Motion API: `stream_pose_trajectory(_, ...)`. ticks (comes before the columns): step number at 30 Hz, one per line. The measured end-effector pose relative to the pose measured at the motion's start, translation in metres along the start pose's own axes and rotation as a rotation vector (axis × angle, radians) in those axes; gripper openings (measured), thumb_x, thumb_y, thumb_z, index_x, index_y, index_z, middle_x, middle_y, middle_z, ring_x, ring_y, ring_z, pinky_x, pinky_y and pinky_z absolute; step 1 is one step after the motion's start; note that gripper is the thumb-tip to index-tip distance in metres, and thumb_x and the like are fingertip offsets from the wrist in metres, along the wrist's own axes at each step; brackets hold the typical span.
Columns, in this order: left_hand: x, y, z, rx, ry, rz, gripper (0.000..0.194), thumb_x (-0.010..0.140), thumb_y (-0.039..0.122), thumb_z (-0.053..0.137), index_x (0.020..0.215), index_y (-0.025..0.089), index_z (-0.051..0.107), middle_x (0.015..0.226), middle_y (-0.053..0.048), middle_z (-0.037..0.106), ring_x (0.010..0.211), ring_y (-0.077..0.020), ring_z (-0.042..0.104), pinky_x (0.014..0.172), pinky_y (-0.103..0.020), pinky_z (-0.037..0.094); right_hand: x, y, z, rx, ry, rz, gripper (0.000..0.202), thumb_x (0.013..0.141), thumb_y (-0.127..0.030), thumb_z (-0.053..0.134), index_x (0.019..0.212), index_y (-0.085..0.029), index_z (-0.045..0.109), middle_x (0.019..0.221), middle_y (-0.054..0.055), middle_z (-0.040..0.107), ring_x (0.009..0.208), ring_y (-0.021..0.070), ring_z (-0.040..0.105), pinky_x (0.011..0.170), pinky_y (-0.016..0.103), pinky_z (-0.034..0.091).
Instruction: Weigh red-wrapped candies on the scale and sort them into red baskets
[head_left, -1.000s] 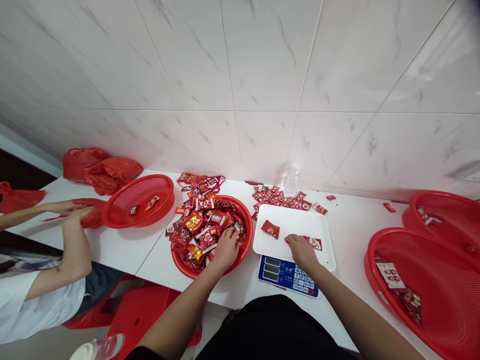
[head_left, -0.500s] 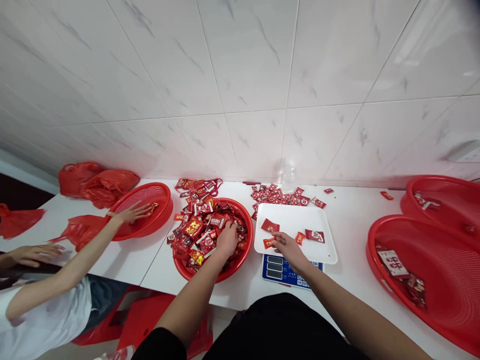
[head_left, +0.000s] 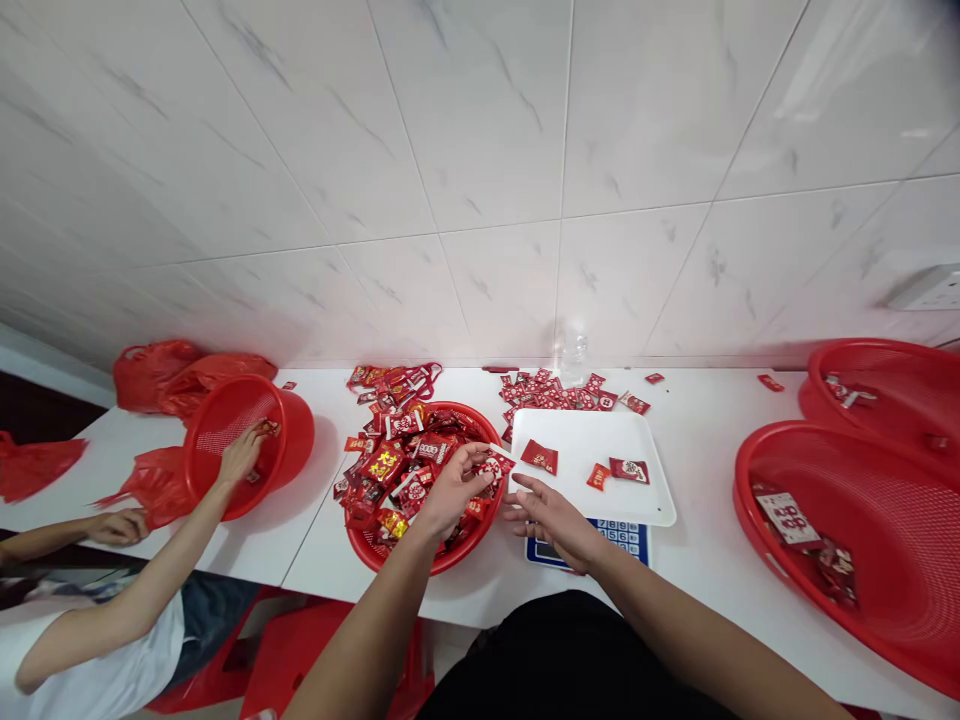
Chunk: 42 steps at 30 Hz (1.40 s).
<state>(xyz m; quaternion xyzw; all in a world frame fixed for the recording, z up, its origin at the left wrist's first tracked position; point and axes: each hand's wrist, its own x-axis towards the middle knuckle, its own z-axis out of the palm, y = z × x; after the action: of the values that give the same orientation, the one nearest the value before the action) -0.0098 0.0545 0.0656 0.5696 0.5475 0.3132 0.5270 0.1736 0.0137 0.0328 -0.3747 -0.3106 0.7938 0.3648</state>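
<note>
My left hand (head_left: 457,492) is closed on a small red-and-white snack packet (head_left: 498,465) above the right rim of a red plastic basket (head_left: 491,538). The basket is heaped with red and gold wrapped packets (head_left: 386,462). My right hand (head_left: 551,515) is close by, its fingers apart and nothing visible in them, over the near left corner of a white weighing tray (head_left: 592,435). On that tray lie a dark red packet (head_left: 540,457), a small orange-red packet (head_left: 598,476) and a red-and-white packet (head_left: 630,470). Below it, my right hand partly covers the scale's blue keypad (head_left: 626,538).
Loose small red packets (head_left: 551,390) lie behind the tray, near a clear plastic bottle (head_left: 574,355). Large red baskets (head_left: 900,520) stand on the right. At left, another person's hand (head_left: 240,455) reaches into a tilted red basket (head_left: 300,440), beside red plastic bags (head_left: 157,375).
My left hand has risen from the heap toward the tray with a packet. My right hand has moved left and the small packet at its fingertips is off the tray. The other person's basket is tipped up.
</note>
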Motion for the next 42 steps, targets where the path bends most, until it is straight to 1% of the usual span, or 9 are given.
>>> stream_pose_trajectory(5, -0.007, 0.008, 0.038, -0.040, -0.203, -0.003, 0.047, 0.078, 0.028, 0.058, 0.124, 0.023, 0.047, 0.121, -0.008, 0.055, 0.107, -0.0201, 0.054, 0.083, -0.030, 0.048, -0.010, -0.007, -0.012, -0.109, 0.050, -0.036, 0.047, 0.074, -0.055, 0.058, 0.102, -0.017, 0.061, 0.093, 0.007, 0.065, 0.079, 0.0162, 0.057, 0.062, 0.026, 0.045)
stream_pose_trajectory(8, -0.010, -0.006, 0.054, 0.067, -0.325, -0.016, 0.048, 0.078, 0.027, 0.058, 0.125, 0.024, 0.048, 0.117, -0.006, 0.058, 0.091, -0.0162, 0.059, 0.077, -0.029, 0.049, -0.023, 0.007, -0.030, -0.142, 0.130, 0.033, 0.048, 0.069, -0.057, 0.063, 0.095, -0.017, 0.064, 0.085, 0.006, 0.066, 0.072, 0.0157, 0.056, 0.061, 0.028, 0.044)
stream_pose_trajectory(10, -0.012, -0.020, 0.058, 0.203, -0.320, -0.010, 0.046, 0.078, 0.027, 0.057, 0.123, 0.022, 0.050, 0.113, -0.006, 0.060, 0.082, -0.0149, 0.059, 0.076, -0.030, 0.049, -0.032, 0.021, -0.046, -0.096, 0.215, 0.096, 0.046, 0.067, -0.055, 0.066, 0.093, -0.018, 0.065, 0.086, 0.006, 0.066, 0.071, 0.0156, 0.057, 0.062, 0.029, 0.045)
stream_pose_trajectory(15, -0.007, -0.051, 0.037, 0.607, -0.055, 0.119, 0.036, 0.083, 0.026, 0.048, 0.118, 0.021, 0.054, 0.118, -0.007, 0.058, 0.106, -0.0208, 0.053, 0.095, -0.036, 0.040, -0.050, 0.044, -0.085, 0.053, 0.484, 0.228, 0.042, 0.067, -0.052, 0.067, 0.092, -0.018, 0.064, 0.085, 0.006, 0.068, 0.068, 0.0154, 0.060, 0.061, 0.028, 0.047)
stream_pose_trajectory(21, 0.025, -0.068, 0.003, 0.865, 0.045, 0.074, 0.036, 0.083, 0.020, 0.044, 0.118, 0.021, 0.053, 0.121, -0.008, 0.055, 0.115, -0.0225, 0.047, 0.098, -0.036, 0.036, -0.056, 0.013, -0.102, 0.200, 0.430, 0.046, 0.039, 0.073, -0.048, 0.064, 0.105, -0.025, 0.062, 0.121, 0.006, 0.060, 0.098, 0.0231, 0.061, 0.073, 0.031, 0.052)
stream_pose_trajectory(25, 0.049, -0.081, -0.002, 1.060, -0.036, -0.033, 0.038, 0.082, 0.021, 0.045, 0.119, 0.018, 0.051, 0.128, -0.012, 0.049, 0.119, -0.0247, 0.044, 0.098, -0.036, 0.035, -0.057, 0.002, -0.099, 0.152, 0.415, 0.062, 0.047, 0.073, -0.050, 0.063, 0.114, -0.028, 0.058, 0.126, 0.006, 0.058, 0.106, 0.0250, 0.058, 0.083, 0.035, 0.050)
stream_pose_trajectory(32, 0.074, -0.093, 0.009, 1.226, -0.104, -0.142, 0.053, 0.073, 0.017, 0.054, 0.125, 0.015, 0.046, 0.136, -0.020, 0.039, 0.126, -0.0346, 0.034, 0.100, -0.047, 0.029, -0.069, 0.032, -0.093, 0.165, 0.366, 0.155, 0.049, 0.074, -0.050, 0.063, 0.115, -0.024, 0.056, 0.114, 0.008, 0.065, 0.101, 0.0231, 0.061, 0.086, 0.035, 0.049)
stream_pose_trajectory(36, 0.084, -0.093, 0.010, 1.304, -0.160, -0.176, 0.065, 0.062, 0.013, 0.063, 0.125, 0.015, 0.046, 0.131, -0.022, 0.043, 0.124, -0.0381, 0.033, 0.096, -0.050, 0.032, -0.074, 0.037, -0.097, 0.168, 0.371, 0.161, 0.048, 0.074, -0.050, 0.063, 0.115, -0.025, 0.055, 0.114, 0.007, 0.065, 0.104, 0.0242, 0.060, 0.090, 0.036, 0.047)
stream_pose_trajectory(42, 0.088, -0.085, 0.006, 1.361, -0.244, -0.178, 0.064, 0.056, 0.016, 0.068, 0.118, 0.018, 0.053, 0.121, -0.021, 0.053, 0.114, -0.0367, 0.044, 0.089, -0.047, 0.037, -0.077, 0.037, -0.099, 0.160, 0.381, 0.152, 0.051, 0.074, -0.051, 0.062, 0.116, -0.025, 0.054, 0.116, 0.007, 0.063, 0.105, 0.0244, 0.059, 0.087, 0.035, 0.049)
